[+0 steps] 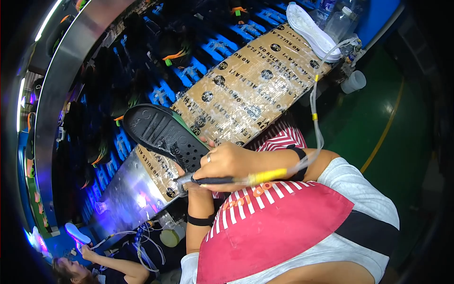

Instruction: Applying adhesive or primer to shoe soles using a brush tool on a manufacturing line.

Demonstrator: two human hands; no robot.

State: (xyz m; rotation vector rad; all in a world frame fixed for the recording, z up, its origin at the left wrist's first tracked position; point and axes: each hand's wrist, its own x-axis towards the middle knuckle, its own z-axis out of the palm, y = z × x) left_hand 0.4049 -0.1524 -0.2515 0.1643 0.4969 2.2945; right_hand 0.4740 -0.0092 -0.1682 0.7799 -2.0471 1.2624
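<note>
Red cloth, forming an apron point(279, 227), is lying nearest the viewer. Just beyond it, the right hand point(229, 163) is curling its fingers closely around a black-handled tool point(215, 180) trailing a yellow-sleeved hose point(267, 176). The left hand point(180, 170), mostly hidden, is gripping a shoe sole point(156, 128) by its near end, thumb and fingertips showing at opposite edges. The step in hand is apparently treating this sole with the tool; whether the tip is touching it cannot be told. The next move is probably calling for a steady left grip while the tip is meeting the surface. Black, grooved and green along one side, the sole is tilting above a paper-covered table point(241, 94), showing round holes near the hands and a whitish smear. Farther off, a white sole point(309, 31) is resting beside bottles point(338, 23), and blue brackets point(189, 73) are lining the table's far side.
</note>
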